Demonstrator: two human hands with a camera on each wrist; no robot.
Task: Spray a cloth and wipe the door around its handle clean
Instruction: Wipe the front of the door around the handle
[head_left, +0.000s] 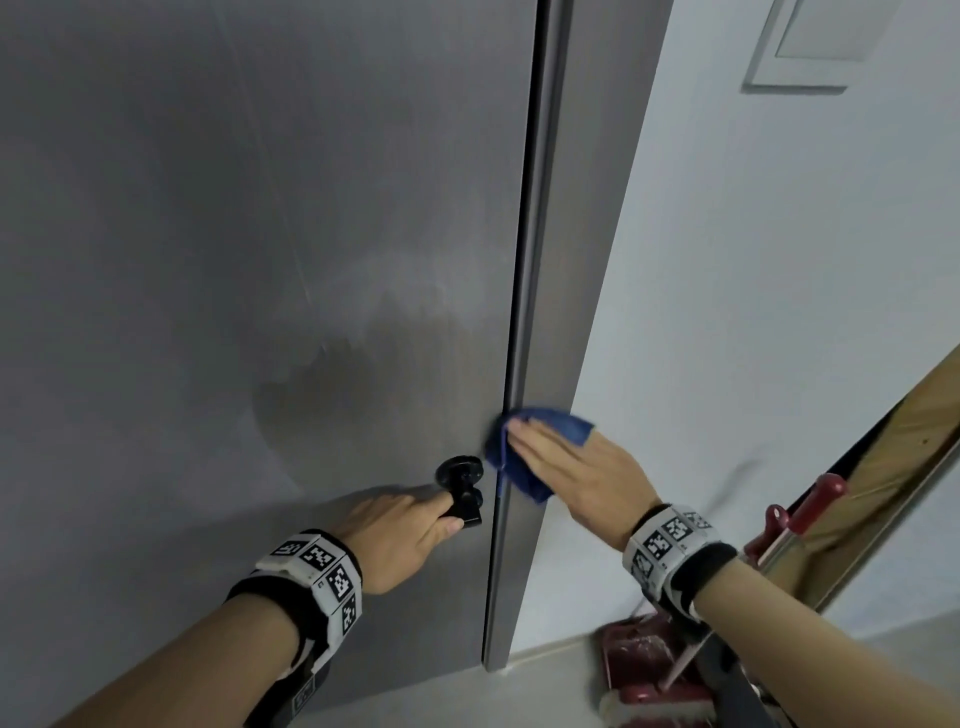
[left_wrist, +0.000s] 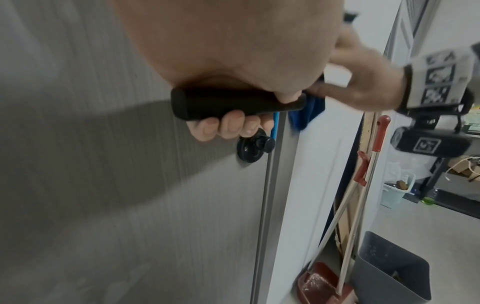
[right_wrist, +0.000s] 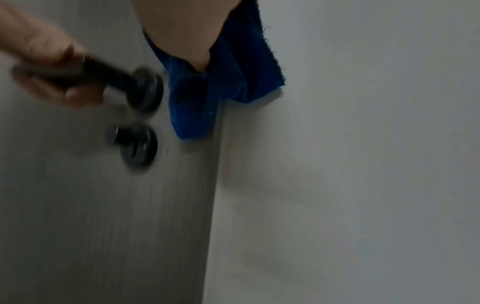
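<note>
Head view: the left hand (head_left: 400, 530) grips the black lever handle (head_left: 465, 501) of the grey door (head_left: 234, 260); the right hand (head_left: 571, 467), fingers straight, presses a blue cloth (head_left: 519, 467) flat over the door's edge, just beside the handle. Left wrist view: fingers (left_wrist: 231, 125) curl round the handle (left_wrist: 233, 105), above a round lock knob (left_wrist: 255, 147); a red dustpan (left_wrist: 319, 286) leans nearby. Right wrist view: the cloth (right_wrist: 233, 72) is folded round the door edge (right_wrist: 213, 185), beside the wall (right_wrist: 363, 164).
</note>
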